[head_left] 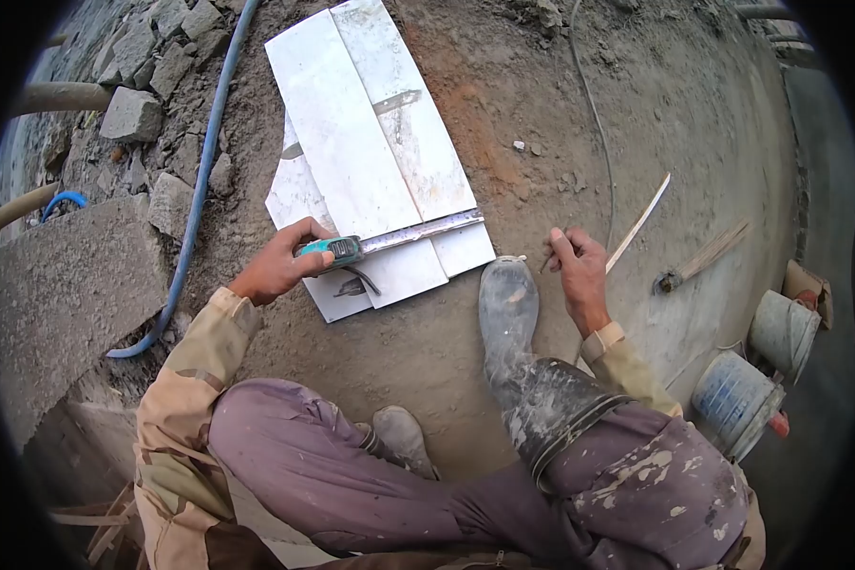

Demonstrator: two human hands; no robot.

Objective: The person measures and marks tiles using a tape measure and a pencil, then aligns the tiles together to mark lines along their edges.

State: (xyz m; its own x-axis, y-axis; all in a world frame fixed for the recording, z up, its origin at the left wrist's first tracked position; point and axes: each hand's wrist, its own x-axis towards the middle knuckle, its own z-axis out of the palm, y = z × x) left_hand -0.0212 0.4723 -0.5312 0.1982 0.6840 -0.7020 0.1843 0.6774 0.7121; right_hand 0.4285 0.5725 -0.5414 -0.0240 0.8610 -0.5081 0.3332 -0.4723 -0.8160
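Note:
My left hand [290,261] is closed around a teal tape measure [344,251] at the lower left part of some white boards. The metal tape [423,231] stretches from its case to the right, across the white boards [351,123], which overlap on the ground. A short dark curved strap [363,279] hangs from the case over the lowest board. To the right of the boards, my right hand [581,275] is raised with its fingers pinched around a small thin dark piece [547,258], too small to identify.
Broken concrete chunks [131,116] and a blue hose [199,190] lie on the left. A wooden strip [639,220], a brush-like tool [703,256] and two buckets [734,399] are on the right. My boot [507,309] stands beside the boards' lower right corner.

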